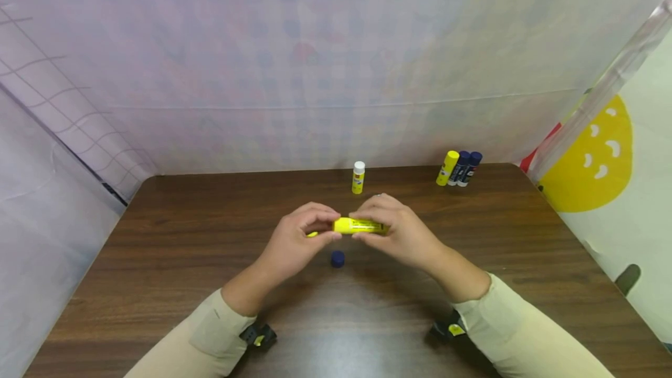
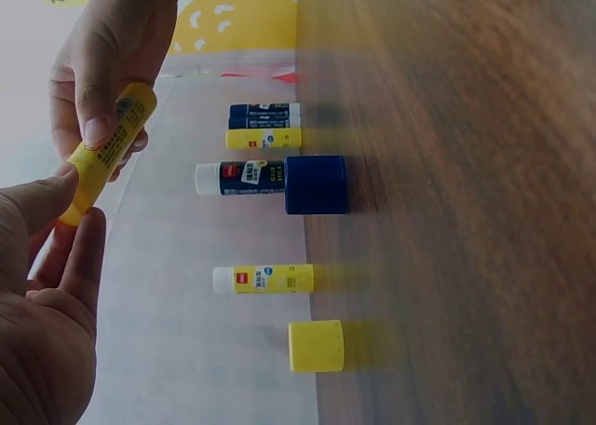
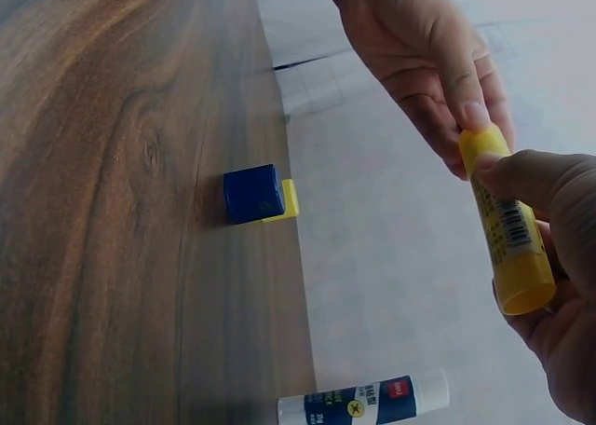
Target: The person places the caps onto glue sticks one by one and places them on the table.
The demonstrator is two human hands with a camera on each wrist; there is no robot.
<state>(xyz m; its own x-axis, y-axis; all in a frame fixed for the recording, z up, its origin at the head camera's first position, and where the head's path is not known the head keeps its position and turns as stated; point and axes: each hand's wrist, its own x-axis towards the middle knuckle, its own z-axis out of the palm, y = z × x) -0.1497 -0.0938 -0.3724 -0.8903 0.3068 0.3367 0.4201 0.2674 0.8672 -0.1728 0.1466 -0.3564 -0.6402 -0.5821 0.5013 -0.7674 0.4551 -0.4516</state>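
Both hands hold a yellow glue stick (image 1: 359,226) sideways above the table. My left hand (image 1: 299,241) pinches its left end between thumb and fingertips. My right hand (image 1: 401,232) grips the other end, fingers behind the tube and thumb in front, with the barcode showing in the right wrist view. Below, a dark blue cap (image 1: 338,259) stands on the table. A yellow cap (image 2: 317,346) stands near it, mostly hidden by the left hand in the head view. Beyond the hands stands a navy glue stick (image 2: 247,178) with a white top, hidden from the head view.
A yellow glue stick with a white top (image 1: 358,178) stands near the table's back edge. At the back right, another yellow glue stick (image 1: 448,168) stands beside two navy glue sticks (image 1: 464,168). A pale curtain (image 1: 315,74) hangs behind the brown table (image 1: 184,261).
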